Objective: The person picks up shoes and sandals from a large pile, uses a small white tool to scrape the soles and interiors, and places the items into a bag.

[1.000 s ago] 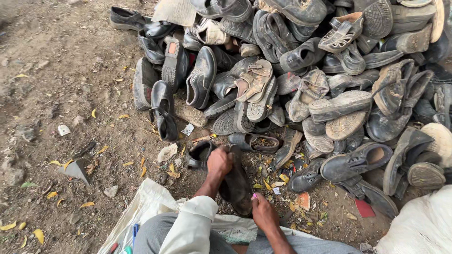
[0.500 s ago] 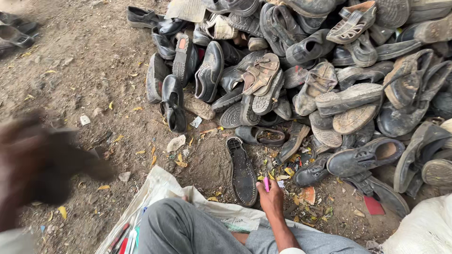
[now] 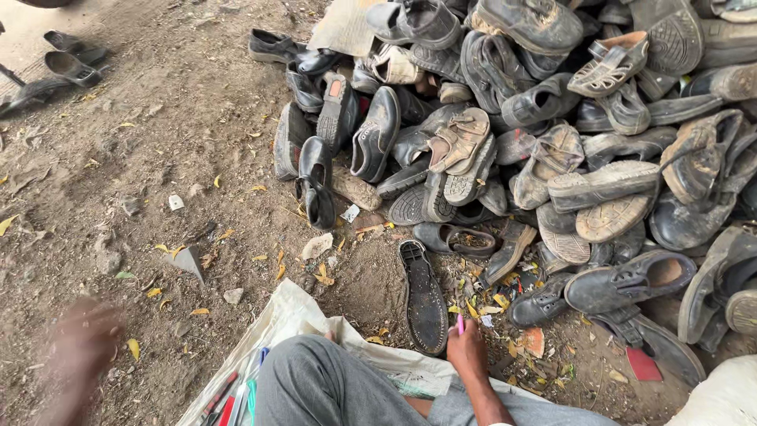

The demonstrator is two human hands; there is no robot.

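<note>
Dozens of old shoes are piled in one big heap (image 3: 552, 134) on the dirt ground (image 3: 142, 181), too many to be counted one by one. A few more shoes (image 3: 67, 67) are seen lying well apart, far off on the left.

One white sack (image 3: 292, 319) is spread under the person's grey knee (image 3: 315, 379). A few pens or tools (image 3: 229, 398), red and blue, are tucked at its edge; their number cannot be told.

One black shoe sole (image 3: 424, 298) is laid flat on the ground, bottom side up, just in front of the knee. A second ago it was held down by the left hand. Now it has been let go and lies alone, so the holding seems to be done for now.

The left hand (image 3: 83, 347) has been swung far out to the left. It is only a blur, and whether it is open or closed cannot be told.

The right hand (image 3: 467, 351) is kept just beside the sole's near end. One small pink thing (image 3: 460, 323), thin like a stick, is pinched in its fingers.
</note>
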